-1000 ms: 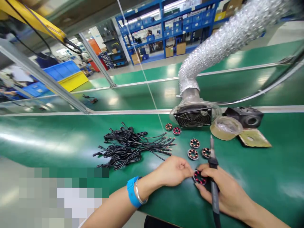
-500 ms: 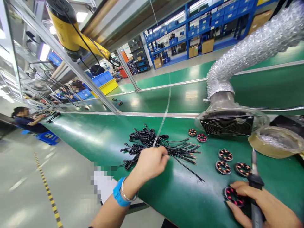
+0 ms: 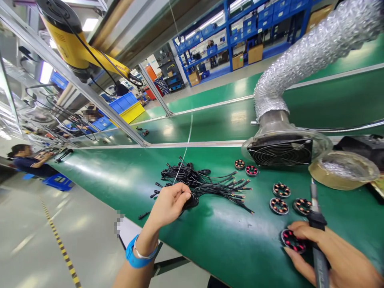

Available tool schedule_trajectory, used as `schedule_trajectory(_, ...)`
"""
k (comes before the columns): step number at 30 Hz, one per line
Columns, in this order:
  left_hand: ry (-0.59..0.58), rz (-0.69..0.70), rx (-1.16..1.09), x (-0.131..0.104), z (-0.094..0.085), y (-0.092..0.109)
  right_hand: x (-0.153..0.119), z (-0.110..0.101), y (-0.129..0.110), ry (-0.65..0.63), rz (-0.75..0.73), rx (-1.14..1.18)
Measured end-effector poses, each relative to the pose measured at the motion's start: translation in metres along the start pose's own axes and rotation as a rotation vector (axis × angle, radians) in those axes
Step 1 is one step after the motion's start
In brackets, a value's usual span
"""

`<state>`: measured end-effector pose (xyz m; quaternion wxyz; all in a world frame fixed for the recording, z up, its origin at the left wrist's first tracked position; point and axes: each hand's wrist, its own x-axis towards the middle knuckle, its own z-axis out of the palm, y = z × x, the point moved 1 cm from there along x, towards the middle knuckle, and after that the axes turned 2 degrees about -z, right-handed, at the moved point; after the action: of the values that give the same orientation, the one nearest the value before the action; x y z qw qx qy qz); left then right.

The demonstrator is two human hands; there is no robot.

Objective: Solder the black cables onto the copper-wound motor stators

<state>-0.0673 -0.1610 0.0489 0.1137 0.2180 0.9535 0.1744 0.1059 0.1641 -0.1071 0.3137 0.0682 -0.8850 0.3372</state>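
Note:
My left hand [image 3: 170,203] is closed in a pinch on a black cable, at the near side of the cable bundle [image 3: 187,175]. Looped cable lies by its fingertips; the exact grip point is hidden. The bundle's stripped ends [image 3: 240,188] point right. My right hand [image 3: 336,248] is closed around a soldering iron [image 3: 320,256], its tip pointing up and away. The thumb and fingers of that hand also grip the rim of a motor stator with red windings [image 3: 293,241], low over the bench. Several other stators, such as a copper-wound one [image 3: 279,206], lie just beyond.
A fume extractor fan [image 3: 280,154] with a silver duct [image 3: 276,86] stands behind the stators. Right of it is a tape-wrapped round container [image 3: 343,176]. The green bench [image 3: 111,172] ends along its near left edge. A co-worker [image 3: 27,160] sits far left.
My left hand has moved left and toward me, drawing the cable's end closer to the bundle. My right hand keeps the iron and stator. The whole view has shifted slightly.

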Motion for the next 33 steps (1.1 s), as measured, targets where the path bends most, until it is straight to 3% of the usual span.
schedule_trajectory(3,-0.199,0.100,-0.002,-0.005,0.008,0.013,0.002,-0.003,-0.004,-0.154,-0.073,-0.082)
schedule_trajectory(4,-0.211,0.114,0.036,-0.004,0.013,0.019,0.004,-0.004,-0.006,-0.161,-0.081,-0.091)
schedule_trajectory(9,-0.030,0.088,0.218,0.020,0.038,0.047,0.016,-0.010,-0.018,-0.151,-0.091,-0.064)
schedule_trajectory(17,-0.192,0.277,0.188,0.054,0.072,0.077,0.019,-0.014,-0.021,-0.192,-0.061,-0.047)
schedule_trajectory(22,-0.258,0.319,0.136,0.057,0.075,0.088,0.022,-0.026,-0.017,-0.150,0.007,-0.106)
schedule_trajectory(25,-0.287,0.332,0.057,0.047,0.070,0.093,0.030,-0.035,-0.026,-0.087,0.079,-0.067)
schedule_trajectory(27,-0.306,0.346,-0.006,0.037,0.068,0.095,0.038,-0.037,-0.036,-0.075,0.202,0.031)
schedule_trajectory(30,-0.309,0.367,-0.043,0.023,0.070,0.096,0.049,-0.035,-0.050,-0.153,0.424,0.230)
schedule_trajectory(33,-0.312,0.378,-0.048,0.014,0.075,0.096,0.054,-0.033,-0.056,-0.182,0.487,0.374)
